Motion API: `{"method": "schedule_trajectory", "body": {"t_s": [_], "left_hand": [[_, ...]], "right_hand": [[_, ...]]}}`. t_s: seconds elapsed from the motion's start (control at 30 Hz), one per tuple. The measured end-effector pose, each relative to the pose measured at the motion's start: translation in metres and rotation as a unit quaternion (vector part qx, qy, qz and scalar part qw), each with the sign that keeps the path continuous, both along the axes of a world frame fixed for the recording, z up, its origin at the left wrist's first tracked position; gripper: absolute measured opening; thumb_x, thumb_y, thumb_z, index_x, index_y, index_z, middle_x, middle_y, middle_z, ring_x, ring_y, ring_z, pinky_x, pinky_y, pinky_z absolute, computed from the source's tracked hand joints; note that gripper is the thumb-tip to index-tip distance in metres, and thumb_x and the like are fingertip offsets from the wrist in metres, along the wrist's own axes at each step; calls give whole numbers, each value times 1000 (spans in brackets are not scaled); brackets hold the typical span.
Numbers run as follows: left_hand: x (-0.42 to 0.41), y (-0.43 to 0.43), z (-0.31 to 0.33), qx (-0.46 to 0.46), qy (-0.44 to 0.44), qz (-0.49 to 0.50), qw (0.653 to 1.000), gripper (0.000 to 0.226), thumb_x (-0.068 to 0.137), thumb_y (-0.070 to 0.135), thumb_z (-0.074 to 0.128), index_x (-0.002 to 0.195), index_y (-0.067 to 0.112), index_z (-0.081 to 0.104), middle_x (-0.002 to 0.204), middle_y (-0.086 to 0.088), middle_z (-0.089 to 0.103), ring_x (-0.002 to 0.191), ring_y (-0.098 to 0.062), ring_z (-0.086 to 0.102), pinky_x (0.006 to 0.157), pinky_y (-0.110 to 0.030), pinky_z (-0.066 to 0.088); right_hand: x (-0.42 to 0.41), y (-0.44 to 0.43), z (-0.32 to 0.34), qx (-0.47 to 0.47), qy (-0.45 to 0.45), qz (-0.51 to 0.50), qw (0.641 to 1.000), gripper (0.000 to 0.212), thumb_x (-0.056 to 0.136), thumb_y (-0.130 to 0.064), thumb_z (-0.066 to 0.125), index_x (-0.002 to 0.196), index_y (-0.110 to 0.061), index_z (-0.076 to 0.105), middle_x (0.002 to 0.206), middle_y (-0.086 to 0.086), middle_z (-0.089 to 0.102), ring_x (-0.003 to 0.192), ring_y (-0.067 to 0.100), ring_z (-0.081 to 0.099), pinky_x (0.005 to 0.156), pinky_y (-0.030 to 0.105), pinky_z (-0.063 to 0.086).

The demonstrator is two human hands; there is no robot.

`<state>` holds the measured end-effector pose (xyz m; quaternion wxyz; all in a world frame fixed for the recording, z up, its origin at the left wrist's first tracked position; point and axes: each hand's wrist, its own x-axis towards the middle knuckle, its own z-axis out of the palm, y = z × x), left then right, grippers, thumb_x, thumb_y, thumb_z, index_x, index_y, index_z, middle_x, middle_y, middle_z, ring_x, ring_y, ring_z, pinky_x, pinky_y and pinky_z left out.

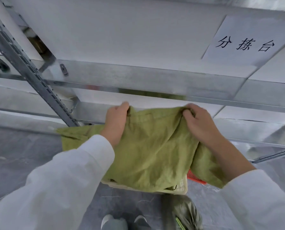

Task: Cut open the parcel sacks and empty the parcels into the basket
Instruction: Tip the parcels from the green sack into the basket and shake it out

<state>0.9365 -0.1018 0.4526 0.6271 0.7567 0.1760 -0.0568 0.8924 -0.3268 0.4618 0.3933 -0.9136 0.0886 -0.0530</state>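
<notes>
Both the left hand [116, 121] and right hand [200, 122] grip a green sack [151, 146] over a basket [183, 185] on grey floor [22, 155] by shelving [138, 75].

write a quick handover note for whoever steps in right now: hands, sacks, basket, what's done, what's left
Hands: the left hand and the right hand each grip the top edge of the green sack.
Things: the sack hangs limp and flat over the cream basket. A red basket shows partly behind it. A dark sack lies on the floor by the feet.
Done: the green sack looks emptied. No parcels show, because it covers the basket.
Left: put the green sack aside, then probably cut open and empty the dark sack.
</notes>
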Motion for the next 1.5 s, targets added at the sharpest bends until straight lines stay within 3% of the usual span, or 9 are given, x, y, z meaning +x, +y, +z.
{"method": "schedule_trajectory", "body": {"t_s": [0.23,0.4,0.57,0.73,0.9,1.07,1.23,1.37,1.5], "left_hand": [[50,7,85,-75,-179,19,981,35,75,30,52,48,26,31,45,13,27,40,-9,25,38,-17,20],[34,10,46,256,-142,-181,939,38,86,27,49,49,20,49,44,8,42,45,-10,38,50,-24,32],[50,30,58,36,-254,-95,962,32,89,22,42,63,4,43,56,-4,39,54,-14,38,52,-32,27],[36,49,14,442,-211,-419,765,70,81,85,11,103,27,45,65,8,57,58,-9,55,55,-30,37],[48,67,-22,547,-118,-508,655,59,65,90,41,96,41,51,80,16,61,77,-10,61,62,-30,39],[63,45,-15,556,-168,-408,705,32,91,53,47,87,30,68,80,7,64,73,-17,60,65,-30,43],[86,52,40,492,-264,-329,761,26,84,45,43,77,29,63,66,12,53,68,-20,54,60,-28,34],[80,45,51,452,-289,-277,797,28,73,52,37,71,34,58,66,10,55,61,-14,50,59,-26,38],[69,43,28,463,-157,-434,757,26,89,39,55,71,20,56,83,-5,63,74,-24,57,71,-31,47]], "right_hand": [[35,-6,68,62,-193,-39,978,19,88,-19,44,85,-24,62,55,-17,49,48,-5,42,45,8,30],[30,1,50,1,-23,19,1000,20,97,-19,41,91,-20,60,70,-6,54,58,1,46,51,18,34],[24,-5,47,61,-186,-9,981,15,86,-22,44,83,-21,58,60,-13,46,53,1,39,47,13,29],[21,-5,21,-12,95,47,994,20,97,-38,37,102,-30,54,91,-4,62,85,14,58,72,27,43],[23,-10,21,-122,310,168,928,75,49,-94,57,106,-44,54,104,-20,58,97,6,57,77,29,43],[39,-1,3,-412,286,169,848,43,71,-56,75,82,-19,56,91,-2,61,85,20,58,69,31,44],[57,-18,57,-351,155,97,919,42,78,-45,72,61,-9,57,61,5,53,62,23,55,53,30,37],[52,-16,62,-317,-21,-52,947,6,76,-23,64,76,-21,58,81,1,57,86,33,55,66,32,39],[31,-1,30,-316,93,38,943,17,78,-6,53,90,-14,63,100,10,56,108,33,48,97,37,34]]}}
